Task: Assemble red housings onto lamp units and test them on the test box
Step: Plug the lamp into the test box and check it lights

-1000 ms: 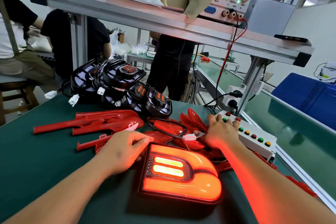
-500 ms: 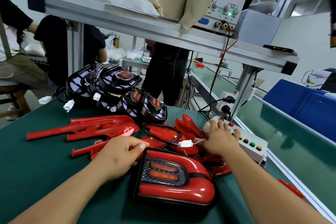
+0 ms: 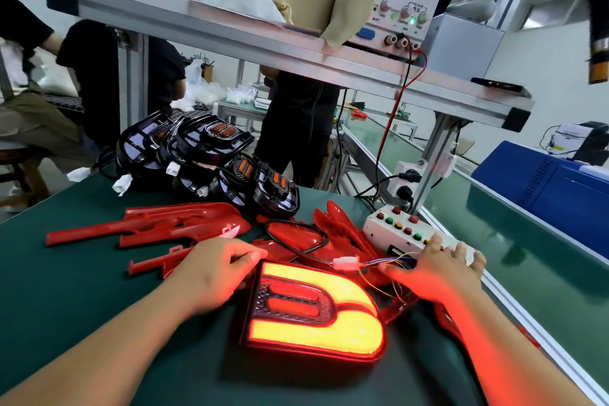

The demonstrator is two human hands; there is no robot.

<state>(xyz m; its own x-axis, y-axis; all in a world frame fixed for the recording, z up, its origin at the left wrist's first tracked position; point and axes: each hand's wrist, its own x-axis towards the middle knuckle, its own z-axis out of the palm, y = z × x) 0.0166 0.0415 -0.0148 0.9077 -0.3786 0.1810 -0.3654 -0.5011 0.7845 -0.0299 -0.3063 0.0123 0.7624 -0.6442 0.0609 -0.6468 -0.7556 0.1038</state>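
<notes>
Risk: connector [image 3: 346, 263] pull-out | left hand [image 3: 214, 273] curled on lit lamp unit [image 3: 316, 310] edge, right hand [image 3: 438, 270] spread over test box [image 3: 379, 227] | I judge nudging lamp unit could tug wires [image 3: 389, 269]

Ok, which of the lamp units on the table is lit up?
The red-housed lamp unit lying between the left hand and right hand, nearest the camera; its U-shaped band glows. The black lamp units piled behind are dark.
</notes>
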